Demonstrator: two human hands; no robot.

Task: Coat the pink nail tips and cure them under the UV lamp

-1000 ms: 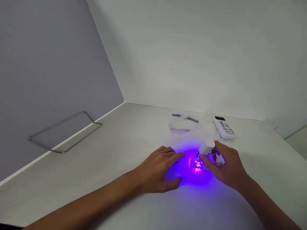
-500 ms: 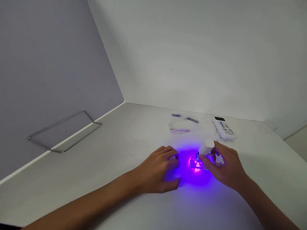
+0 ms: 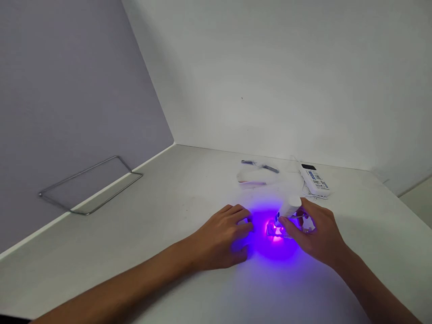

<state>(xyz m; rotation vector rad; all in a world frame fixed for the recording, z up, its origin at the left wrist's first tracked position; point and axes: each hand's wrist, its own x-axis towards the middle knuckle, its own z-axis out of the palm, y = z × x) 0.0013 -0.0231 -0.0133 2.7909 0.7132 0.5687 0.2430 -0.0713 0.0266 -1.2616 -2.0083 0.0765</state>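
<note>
White tabletop (image 3: 189,180) here, backed by a pale wall (image 3: 270,81). Right hand (image 3: 319,229) is gripping a tilted white cylindrical lamp (image 3: 289,208), with its purple glow on a small flat piece (image 3: 271,228) right below. Left hand (image 3: 224,236) is just left of the lamp, fingers curled, can't tell if it's holding anything. White boxy device (image 3: 315,182) sits behind the lamp, bent metal wire frame (image 3: 115,194) well off to its left.

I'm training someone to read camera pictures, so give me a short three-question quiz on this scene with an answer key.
1. Which of the hands holds the white lamp?
2. True or false: in the picture, the metal wire frame is left of the left hand.
3. The glow on the table is mostly: A green; B violet; C yellow.

Key: 1. The right hand. 2. True. 3. B.
</note>
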